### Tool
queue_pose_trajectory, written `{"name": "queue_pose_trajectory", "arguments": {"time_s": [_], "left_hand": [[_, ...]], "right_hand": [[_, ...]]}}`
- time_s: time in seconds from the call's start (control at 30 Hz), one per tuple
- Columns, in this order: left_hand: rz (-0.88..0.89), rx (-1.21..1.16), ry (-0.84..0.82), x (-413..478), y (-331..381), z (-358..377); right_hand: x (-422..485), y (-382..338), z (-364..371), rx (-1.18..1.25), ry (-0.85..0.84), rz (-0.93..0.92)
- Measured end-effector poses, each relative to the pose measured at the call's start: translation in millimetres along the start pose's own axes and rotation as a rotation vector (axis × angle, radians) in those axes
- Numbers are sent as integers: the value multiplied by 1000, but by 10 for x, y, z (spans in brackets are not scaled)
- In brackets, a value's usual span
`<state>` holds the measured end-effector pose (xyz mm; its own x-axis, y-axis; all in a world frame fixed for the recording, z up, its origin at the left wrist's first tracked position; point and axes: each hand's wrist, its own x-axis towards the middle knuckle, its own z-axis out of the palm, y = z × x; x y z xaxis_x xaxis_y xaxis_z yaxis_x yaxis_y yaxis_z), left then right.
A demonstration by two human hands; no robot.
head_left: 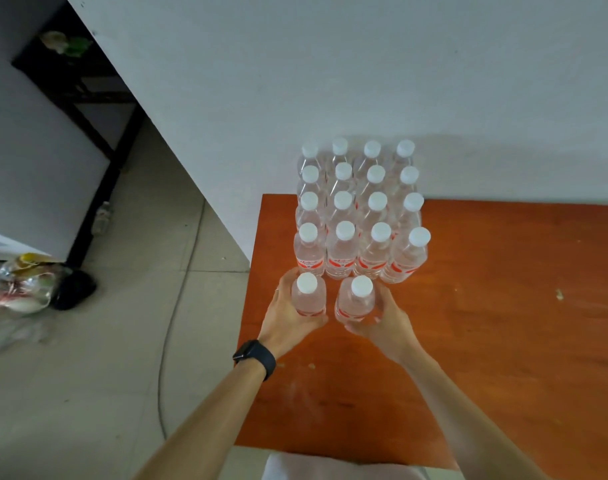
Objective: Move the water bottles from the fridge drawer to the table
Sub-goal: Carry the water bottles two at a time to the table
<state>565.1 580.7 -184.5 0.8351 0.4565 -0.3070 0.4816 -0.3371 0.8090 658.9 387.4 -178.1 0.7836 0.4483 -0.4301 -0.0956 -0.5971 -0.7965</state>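
Observation:
Several clear water bottles (359, 216) with white caps and red labels stand in neat rows on the orange table (486, 306), against the white wall. In front of them stand two more bottles side by side. My left hand (285, 320), with a black watch on its wrist, is wrapped around the left bottle (307, 296). My right hand (385, 320) grips the right bottle (358, 301). Both bottles stand upright, just in front of the nearest row. The fridge drawer is out of view.
The table's left edge (250, 306) drops to a tiled floor. A clear plastic bag of rubbish (22, 289) and a dark object lie on the floor at left, beside a dark-framed stand (101, 188). A cable (164, 358) runs across the tiles.

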Motion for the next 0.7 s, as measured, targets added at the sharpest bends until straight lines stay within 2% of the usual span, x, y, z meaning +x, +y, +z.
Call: {"name": "queue_pose_trajectory", "arguments": {"time_s": [0.2,0.47,0.7], "left_hand": [[-142,0,-46,-71,-164,68],[-172,60,-133,-6,-183,191],[-145,42,-100,65,-129,211]], "right_hand": [[46,226,170,-16,-95,131],[166,258,374,-79,-25,82],[290,196,399,-81,-26,35]]}}
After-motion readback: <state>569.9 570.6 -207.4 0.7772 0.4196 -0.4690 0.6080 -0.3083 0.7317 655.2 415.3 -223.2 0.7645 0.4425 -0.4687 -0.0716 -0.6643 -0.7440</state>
